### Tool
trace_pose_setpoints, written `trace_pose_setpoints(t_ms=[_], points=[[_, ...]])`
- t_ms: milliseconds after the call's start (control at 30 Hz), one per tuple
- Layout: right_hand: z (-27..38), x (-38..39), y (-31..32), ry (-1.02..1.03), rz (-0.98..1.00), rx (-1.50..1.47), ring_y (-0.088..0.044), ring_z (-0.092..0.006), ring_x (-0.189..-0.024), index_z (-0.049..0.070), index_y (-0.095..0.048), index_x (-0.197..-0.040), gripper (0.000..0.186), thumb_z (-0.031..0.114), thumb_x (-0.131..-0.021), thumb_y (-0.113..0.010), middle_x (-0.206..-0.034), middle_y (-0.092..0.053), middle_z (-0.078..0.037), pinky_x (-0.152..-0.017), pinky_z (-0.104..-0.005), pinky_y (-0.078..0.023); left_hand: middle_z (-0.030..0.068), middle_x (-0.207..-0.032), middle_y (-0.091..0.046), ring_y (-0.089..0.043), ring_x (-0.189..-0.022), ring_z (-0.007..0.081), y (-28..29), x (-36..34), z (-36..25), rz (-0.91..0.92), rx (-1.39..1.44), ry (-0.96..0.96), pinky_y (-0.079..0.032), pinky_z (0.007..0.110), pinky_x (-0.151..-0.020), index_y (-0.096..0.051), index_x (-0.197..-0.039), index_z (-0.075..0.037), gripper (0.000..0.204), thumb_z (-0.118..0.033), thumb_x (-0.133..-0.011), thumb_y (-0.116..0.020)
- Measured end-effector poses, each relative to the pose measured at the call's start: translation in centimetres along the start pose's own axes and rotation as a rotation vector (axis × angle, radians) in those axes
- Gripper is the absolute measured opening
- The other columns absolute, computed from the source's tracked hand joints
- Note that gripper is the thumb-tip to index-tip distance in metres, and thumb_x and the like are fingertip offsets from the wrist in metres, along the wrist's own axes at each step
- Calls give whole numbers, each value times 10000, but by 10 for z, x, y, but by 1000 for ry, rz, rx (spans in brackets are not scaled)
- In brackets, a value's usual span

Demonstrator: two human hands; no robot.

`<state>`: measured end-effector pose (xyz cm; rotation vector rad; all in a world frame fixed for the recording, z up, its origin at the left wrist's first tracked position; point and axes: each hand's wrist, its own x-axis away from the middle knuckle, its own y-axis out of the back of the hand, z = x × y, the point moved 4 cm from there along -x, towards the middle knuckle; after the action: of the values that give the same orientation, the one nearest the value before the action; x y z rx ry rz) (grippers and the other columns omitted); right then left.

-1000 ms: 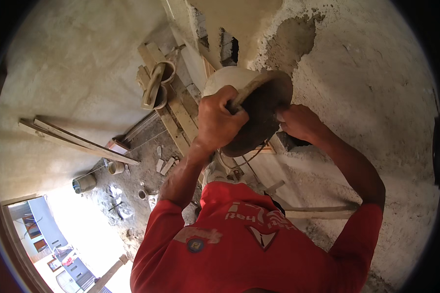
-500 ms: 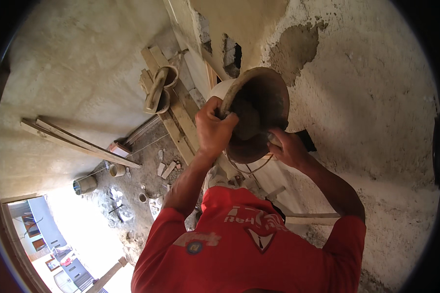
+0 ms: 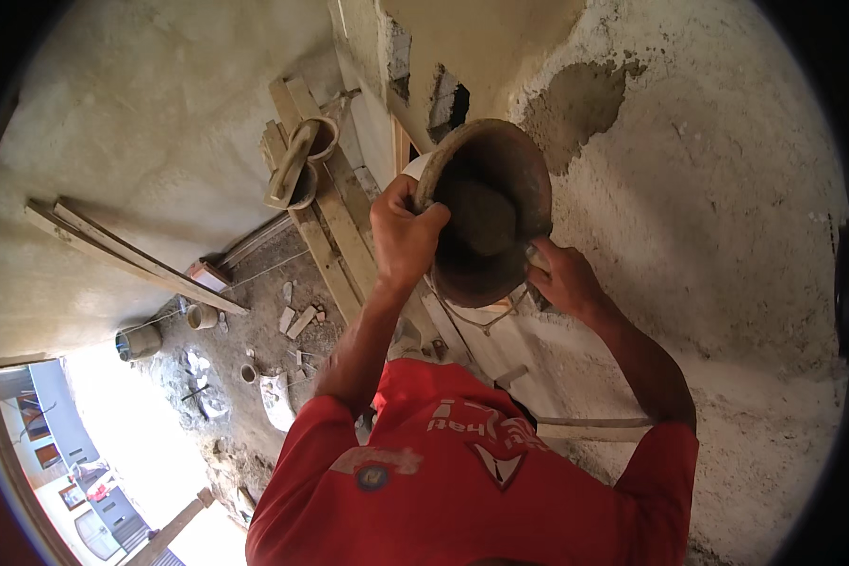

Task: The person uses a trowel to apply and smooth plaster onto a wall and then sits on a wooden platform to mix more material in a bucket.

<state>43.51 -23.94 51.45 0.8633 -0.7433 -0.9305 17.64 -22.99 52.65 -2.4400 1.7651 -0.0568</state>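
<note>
The bucket point(image 3: 517, 165) was gripped at left by the left hand point(image 3: 406, 238); the right hand point(image 3: 566, 281) was curled, its hold unclear.

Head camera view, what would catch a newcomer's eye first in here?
Probably the tilted bucket near the upper middle, a grey mortar-like mix inside; the left hand grips its left rim, and the right hand, closed on a pale object, is at its lower right. Next, perhaps, the bright red shirt filling the bottom middle, and the glaring daylight at lower left.
</note>
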Motion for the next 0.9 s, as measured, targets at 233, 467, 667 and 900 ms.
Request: trace_pose_setpoints(t_ms=[233,467,667,900], points=[[19,8,8,-43,64,-121,-696,-347,-755,25,-527,-1186,396,168,-849,-679,-809,-660,-202,-666,-443,-523,-35,-722,-564,-461,-610,38,48,-2,43,-194,55,53,-370,207,-552,-582,-772,-24,91,34,-728,-637],[63,16,39,-34,337,-312,-636,-227,-675,16,-531,-1181,421,175,-828,-697,-891,-646,-138,-626,-363,-518,-3,-711,-560,-471,-611,70,116,8,83,-414,-30,18,-406,248,-566,-571,-755,-1,80,-4,-708,-636],[26,20,38,-380,518,-701,-592,-133,-644,-14,-554,-1209,450,148,-815,-701,-886,-647,-107,-600,-295,-509,-13,-667,-498,-427,-583,76,151,31,100,-540,-153,50,-383,259,-533,-524,-702,-9,105,-30,-696,-627],[-46,66,188,-544,-435,46,-607,-158,-791,-14,-465,-1392,614,311,-899,-629,-1007,-628,-99,-658,-301,-519,-29,-632,-429,-373,-562,71,171,53,123,-494,-260,90,-339,262,-504,-476,-669,-26,152,-29,-695,-626]])
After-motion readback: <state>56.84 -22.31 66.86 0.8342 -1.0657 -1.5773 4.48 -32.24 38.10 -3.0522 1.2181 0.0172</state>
